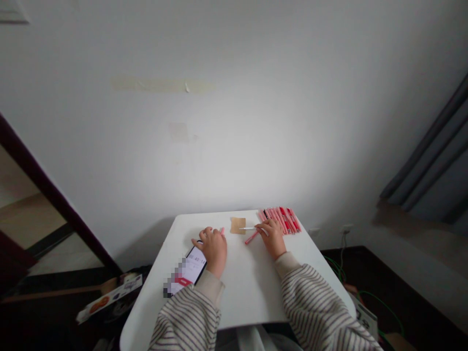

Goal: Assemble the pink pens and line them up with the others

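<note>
My right hand (271,238) pinches a thin white pen refill (248,228), whose far end reaches over a small tan paper square (237,225). Below its fingers, a pink pen barrel (250,238) slants on the white table; I cannot tell whether the hand grips it too. My left hand (214,248) is curled by the upper end of a phone (190,268) that shows a running timer. A small pink piece (222,231) sticks out at its fingertips, mostly hidden. Just beyond my right hand lies a row of several pink and red pens (287,219).
The white table (248,292) stands against a pale wall (256,122). A grey curtain (431,165) hangs at the right. Green cables (338,268) run on the floor to the right, and boxes (113,300) lie low on the left.
</note>
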Motion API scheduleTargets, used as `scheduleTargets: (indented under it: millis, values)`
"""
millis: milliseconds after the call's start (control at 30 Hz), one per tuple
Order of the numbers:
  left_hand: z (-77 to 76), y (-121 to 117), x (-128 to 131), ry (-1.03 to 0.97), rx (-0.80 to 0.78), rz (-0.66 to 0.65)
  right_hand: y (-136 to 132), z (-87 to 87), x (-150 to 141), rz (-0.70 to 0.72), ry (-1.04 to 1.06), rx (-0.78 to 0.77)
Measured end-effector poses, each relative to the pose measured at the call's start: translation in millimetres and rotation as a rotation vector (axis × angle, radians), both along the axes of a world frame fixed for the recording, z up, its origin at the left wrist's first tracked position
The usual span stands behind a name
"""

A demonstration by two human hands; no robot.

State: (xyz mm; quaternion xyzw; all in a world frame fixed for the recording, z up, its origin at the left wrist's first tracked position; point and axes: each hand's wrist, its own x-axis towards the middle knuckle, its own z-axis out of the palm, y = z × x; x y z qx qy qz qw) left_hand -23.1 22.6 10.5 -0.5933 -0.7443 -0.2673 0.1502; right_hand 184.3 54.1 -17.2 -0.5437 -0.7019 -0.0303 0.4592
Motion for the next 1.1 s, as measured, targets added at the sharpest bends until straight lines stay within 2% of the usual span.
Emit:
scheduleTargets:
  millis: [233,533,1100]
  values:
    - [-0.3,3.2,-1.0,-0.051,0.027,-0.043,0.2,-0.6,-0.2,0.001,0.003,0.027]
    - [2.8,4.5,3.4,-0.225,0.049,-0.246,3.8,-4.0,2.7,-0.041,0.023,0.038]
    - [6.6,1.1,3.2,-0.219,0.077,-0.293,3.8,-6.4,0.9,-0.057,-0.007,0.006]
